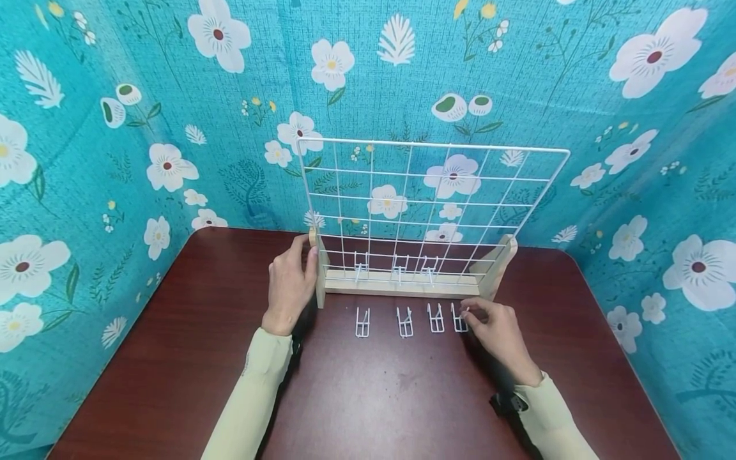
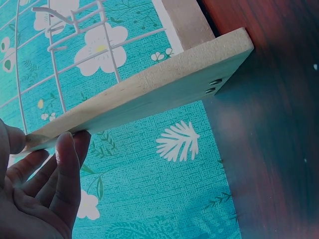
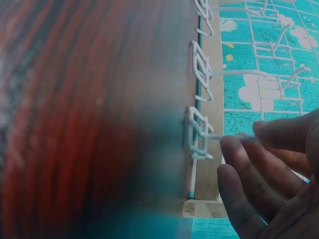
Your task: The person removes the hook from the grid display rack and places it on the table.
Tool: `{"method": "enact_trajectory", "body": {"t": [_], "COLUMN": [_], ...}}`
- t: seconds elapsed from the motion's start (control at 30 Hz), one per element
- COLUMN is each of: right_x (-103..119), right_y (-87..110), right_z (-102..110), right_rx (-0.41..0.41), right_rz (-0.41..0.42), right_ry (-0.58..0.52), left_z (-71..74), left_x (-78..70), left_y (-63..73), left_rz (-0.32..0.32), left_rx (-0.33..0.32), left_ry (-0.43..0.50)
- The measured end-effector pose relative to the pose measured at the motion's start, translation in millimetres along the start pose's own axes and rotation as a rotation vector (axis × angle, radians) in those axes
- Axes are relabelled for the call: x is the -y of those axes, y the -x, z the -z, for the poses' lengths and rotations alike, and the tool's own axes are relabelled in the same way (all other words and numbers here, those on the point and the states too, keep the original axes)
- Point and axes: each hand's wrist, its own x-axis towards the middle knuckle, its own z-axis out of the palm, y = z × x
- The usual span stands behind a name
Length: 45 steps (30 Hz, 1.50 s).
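Observation:
A white wire grid [image 1: 431, 145] stands upright in a wooden base [image 1: 397, 291] with a side panel at each end. My left hand [image 1: 290, 278] grips the upper edge of the left wooden side panel [image 2: 149, 92], thumb and fingers on either side. With thumb and fingertips, my right hand [image 1: 503, 329] pinches the projecting prong of the rightmost white wire hook [image 3: 199, 139], in front of the base's right end. To its left, three similar hooks [image 1: 436, 318] are lined up on the table. Three more wire hooks [image 1: 360, 269] hang low on the grid.
The dark red-brown table [image 1: 368, 396] has rounded back corners. Teal floral cloth [image 1: 247, 115] surrounds it at the back and both sides, close behind the grid. Dark straps [image 1: 508, 404] sit at both wrists.

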Motion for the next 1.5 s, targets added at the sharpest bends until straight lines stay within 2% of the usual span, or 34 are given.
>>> {"method": "enact_trajectory", "body": {"t": [0.5, 0.83, 1.3, 1.5], "right_x": [11, 19, 35, 41], "right_y": [-2.7, -3.7, -9.3, -12.4], "right_z": [13, 18, 18, 16], "right_rx": [-0.083, -0.110, -0.164, -0.159], "right_rz": [0.017, 0.043, 0.138, 0.152], "right_ry": [0.011, -0.008, -0.023, -0.049], "left_z": [-0.9, -0.8, -0.4, -0.4], "left_x": [1.6, 1.5, 1.5, 0.5], "left_y": [0.5, 0.3, 0.1, 0.5], "left_rz": [0.005, 0.010, 0.002, -0.003], "left_rx": [0.006, 0.009, -0.001, -0.005], "left_ry": [0.001, 0.001, 0.005, -0.004]}}
